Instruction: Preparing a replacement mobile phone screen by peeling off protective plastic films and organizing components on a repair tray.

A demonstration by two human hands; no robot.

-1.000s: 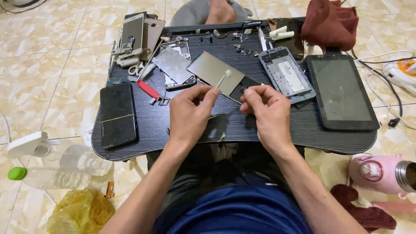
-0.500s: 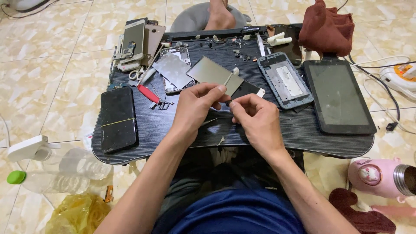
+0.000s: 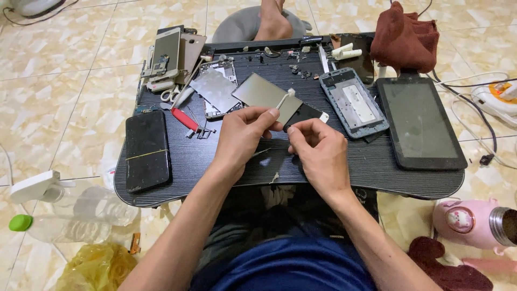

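Observation:
My left hand [image 3: 243,136] pinches a white cotton swab [image 3: 284,99] between thumb and forefinger, its tip pointing up and to the right. My right hand [image 3: 318,148] is closed on a small dark phone part [image 3: 305,115] with a white corner, held just above the black lap table [image 3: 377,167]. The two hands almost touch. A grey metal plate [image 3: 258,91] lies right behind them.
On the table lie a black phone [image 3: 146,148] at left, a red-handled tool [image 3: 184,119], opened phone frames [image 3: 353,102], a black tablet [image 3: 419,123] at right and a brown cloth [image 3: 403,36]. A pink flask [image 3: 469,222] and plastic bottle [image 3: 81,215] rest on the floor.
Both hands have lifted slightly and drawn together over the table's middle. The swab now points up past my left fingers, and the dark part has turned in my right hand.

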